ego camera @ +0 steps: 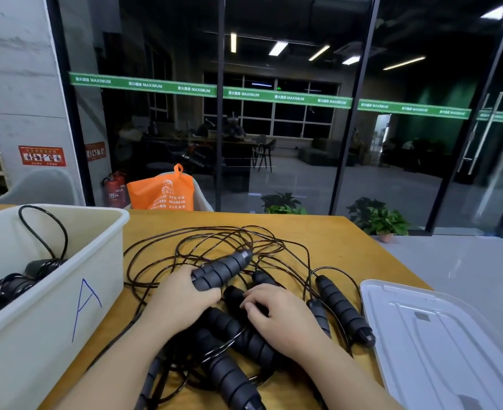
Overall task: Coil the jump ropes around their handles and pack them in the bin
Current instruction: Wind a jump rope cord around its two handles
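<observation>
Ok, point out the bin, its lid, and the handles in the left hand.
bin (108, 232), head view, right rim.
lid (439, 344), head view, flat top.
handles (223, 269), head view, foam grip.

Black jump ropes (229, 241) lie tangled in loose loops on the surface, their ribbed foam handles (343, 309) scattered among the cords. A cream bin (75, 261) marked "A" stands to the left, already holding coiled ropes (10, 287).

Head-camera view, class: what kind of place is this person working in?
Probably a gym's front area: green MAXIMUM banding crosses the glass partition, and black jump ropes sprawl over a wooden table.
</observation>
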The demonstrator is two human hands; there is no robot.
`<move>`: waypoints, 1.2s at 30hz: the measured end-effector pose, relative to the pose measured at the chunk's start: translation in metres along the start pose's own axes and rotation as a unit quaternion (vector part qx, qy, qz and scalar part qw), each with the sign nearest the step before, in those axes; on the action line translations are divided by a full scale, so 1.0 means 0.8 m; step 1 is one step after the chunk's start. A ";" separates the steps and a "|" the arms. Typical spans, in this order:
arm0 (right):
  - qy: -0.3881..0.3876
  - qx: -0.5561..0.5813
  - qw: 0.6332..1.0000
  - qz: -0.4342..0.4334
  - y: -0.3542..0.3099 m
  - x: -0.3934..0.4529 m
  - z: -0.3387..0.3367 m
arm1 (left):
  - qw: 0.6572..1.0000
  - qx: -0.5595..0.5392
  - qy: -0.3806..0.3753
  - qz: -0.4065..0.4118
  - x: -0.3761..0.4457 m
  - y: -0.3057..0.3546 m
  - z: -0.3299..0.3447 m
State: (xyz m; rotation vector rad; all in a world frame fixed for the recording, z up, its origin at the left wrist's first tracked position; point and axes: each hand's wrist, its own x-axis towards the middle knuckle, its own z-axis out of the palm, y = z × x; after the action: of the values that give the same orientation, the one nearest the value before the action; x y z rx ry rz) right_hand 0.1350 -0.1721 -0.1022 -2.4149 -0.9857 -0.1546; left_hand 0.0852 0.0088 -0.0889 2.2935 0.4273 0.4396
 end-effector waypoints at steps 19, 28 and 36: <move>0.023 0.071 0.996 0.056 -0.008 0.000 -0.008 | 0.803 -0.582 -0.126 -0.030 -0.001 0.055 -0.088; 0.096 0.622 0.767 0.126 -0.061 0.051 -0.091 | 0.856 -0.469 -0.217 -0.020 -0.009 0.050 -0.103; 0.032 0.666 0.731 0.146 -0.093 0.078 -0.132 | 0.886 -0.384 -0.261 -0.003 -0.016 0.051 -0.098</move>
State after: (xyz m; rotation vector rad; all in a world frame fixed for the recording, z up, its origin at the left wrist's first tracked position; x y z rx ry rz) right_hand 0.1392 -0.1425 0.0382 -1.1331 -0.3533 0.4505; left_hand 0.0467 0.0246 -0.0099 1.5342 -0.0291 -0.0414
